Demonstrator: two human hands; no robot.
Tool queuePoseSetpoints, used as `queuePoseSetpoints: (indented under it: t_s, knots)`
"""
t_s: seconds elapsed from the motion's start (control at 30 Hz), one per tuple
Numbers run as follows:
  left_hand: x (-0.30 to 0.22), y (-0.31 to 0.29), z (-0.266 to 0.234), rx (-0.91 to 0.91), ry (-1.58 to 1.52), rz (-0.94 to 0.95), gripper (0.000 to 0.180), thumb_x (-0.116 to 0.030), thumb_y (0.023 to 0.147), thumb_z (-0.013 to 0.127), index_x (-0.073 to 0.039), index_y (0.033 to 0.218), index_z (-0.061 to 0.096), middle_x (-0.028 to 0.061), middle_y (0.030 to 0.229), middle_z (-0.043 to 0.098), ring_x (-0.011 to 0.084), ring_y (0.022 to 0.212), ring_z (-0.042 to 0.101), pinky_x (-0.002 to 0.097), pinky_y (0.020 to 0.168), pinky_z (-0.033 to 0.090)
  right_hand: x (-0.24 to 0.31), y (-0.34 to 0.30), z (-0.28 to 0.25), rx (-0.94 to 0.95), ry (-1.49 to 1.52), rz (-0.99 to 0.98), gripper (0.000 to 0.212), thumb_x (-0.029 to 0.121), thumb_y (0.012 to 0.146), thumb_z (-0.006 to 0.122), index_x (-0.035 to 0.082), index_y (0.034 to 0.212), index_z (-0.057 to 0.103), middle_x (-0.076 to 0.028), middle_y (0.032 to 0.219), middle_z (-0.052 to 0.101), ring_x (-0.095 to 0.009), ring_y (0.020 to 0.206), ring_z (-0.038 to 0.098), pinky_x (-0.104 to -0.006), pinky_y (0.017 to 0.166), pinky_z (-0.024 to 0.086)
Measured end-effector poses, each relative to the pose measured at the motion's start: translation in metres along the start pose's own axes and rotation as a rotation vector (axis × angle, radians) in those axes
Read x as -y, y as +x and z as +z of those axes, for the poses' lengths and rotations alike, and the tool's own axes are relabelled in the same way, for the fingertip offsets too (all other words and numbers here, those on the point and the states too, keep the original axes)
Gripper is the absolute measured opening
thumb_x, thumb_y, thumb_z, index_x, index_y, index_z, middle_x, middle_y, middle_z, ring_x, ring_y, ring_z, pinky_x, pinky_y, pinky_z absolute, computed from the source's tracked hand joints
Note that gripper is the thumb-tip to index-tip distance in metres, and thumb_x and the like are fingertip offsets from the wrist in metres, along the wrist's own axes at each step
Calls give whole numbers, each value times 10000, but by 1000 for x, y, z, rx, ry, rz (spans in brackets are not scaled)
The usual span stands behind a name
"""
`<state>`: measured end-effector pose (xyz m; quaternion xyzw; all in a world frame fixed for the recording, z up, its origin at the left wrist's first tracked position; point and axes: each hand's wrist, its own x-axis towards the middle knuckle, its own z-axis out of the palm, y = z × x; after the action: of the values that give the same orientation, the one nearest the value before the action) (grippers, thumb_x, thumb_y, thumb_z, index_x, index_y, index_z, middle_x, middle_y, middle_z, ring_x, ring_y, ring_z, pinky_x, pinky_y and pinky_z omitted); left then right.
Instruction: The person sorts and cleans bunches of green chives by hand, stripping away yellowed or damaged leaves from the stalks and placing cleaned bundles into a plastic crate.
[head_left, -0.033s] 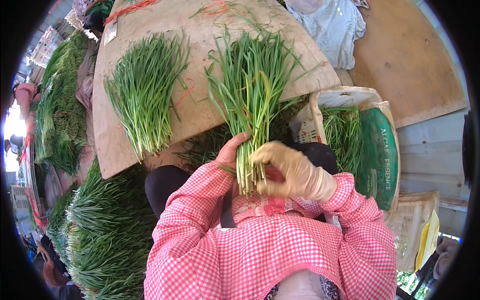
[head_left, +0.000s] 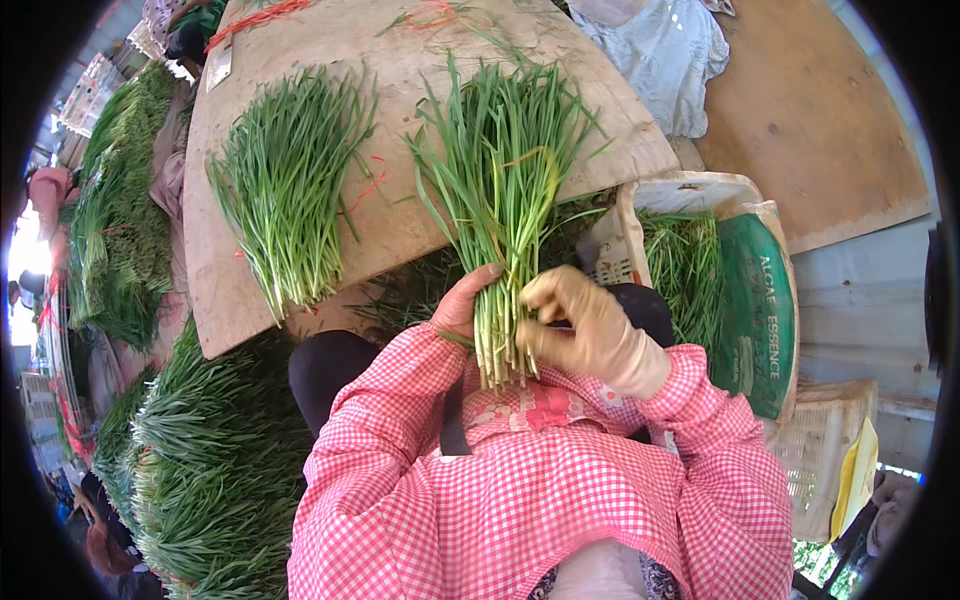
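A bunch of long green chives (head_left: 515,170), pale stems toward me, lies with its leaves over the edge of a wooden board (head_left: 400,215). My left hand (head_left: 468,300), bare, is closed round the bunch above the stem ends, thumb on top. Beside the stems on the right is my right hand (head_left: 598,335) in a cream glove. Its fingers are curled and blurred, and whether they pinch a stem does not show. One yellowish leaf (head_left: 548,165) bends across the bunch. Another bunch of chives (head_left: 295,190) rests on the board to the left.
Right of my knees stands a white plastic crate (head_left: 690,185) with loose greens and a green printed sack (head_left: 760,310). A large pile of chives (head_left: 215,470) is at lower left, with more greens (head_left: 120,210) beyond. Red ties (head_left: 260,18) and pale cloth (head_left: 660,65) lie farther back.
My right hand has shifted slightly right, away from the stems. The yellowish leaf has moved and bends more to the right. My left hand keeps its hold.
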<state>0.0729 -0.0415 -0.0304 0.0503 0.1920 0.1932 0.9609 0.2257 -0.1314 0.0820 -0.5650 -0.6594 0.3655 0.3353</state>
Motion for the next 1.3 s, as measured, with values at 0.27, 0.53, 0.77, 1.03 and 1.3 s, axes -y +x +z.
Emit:
queuePoseSetpoints:
  t_s: [0.27,0.53,0.77,1.03,1.3]
  knots:
    - [11,9,-7,52,118,84,483,-303,837,569,-31,1212,433,153,1147,530,271,1025,544,431,909,441,-47,20,21,10,-452,353,453,447,847,493,4,939,501,-218,767,604,-395,762,586,-453,656,451]
    - [12,4,-10,125,-75,95,465,-332,827,548,-38,1177,463,156,1076,569,288,957,576,435,857,474,-67,-14,43,245,1004,533,362,388,917,396,64,807,512,9,545,442,-75,391,365,-204,363,283]
    - [8,0,-18,104,-124,74,475,-343,800,569,-81,1184,471,131,1062,575,288,942,579,453,834,486,-44,-8,33,313,1303,802,363,366,916,411,48,780,522,22,542,403,-58,405,327,-179,360,251]
    - [8,-4,-13,39,-36,46,468,-269,759,623,-78,1165,491,120,1016,595,270,903,592,441,813,493,-41,-10,29,406,1244,837,380,384,923,397,56,771,516,13,530,387,-69,395,308,-193,358,249]
    - [6,-9,4,68,-48,47,392,-233,794,589,-66,1130,476,118,943,599,249,831,601,403,757,509,-43,-20,-5,576,680,653,526,502,877,434,-5,929,566,-9,626,532,-65,477,437,-180,421,347]
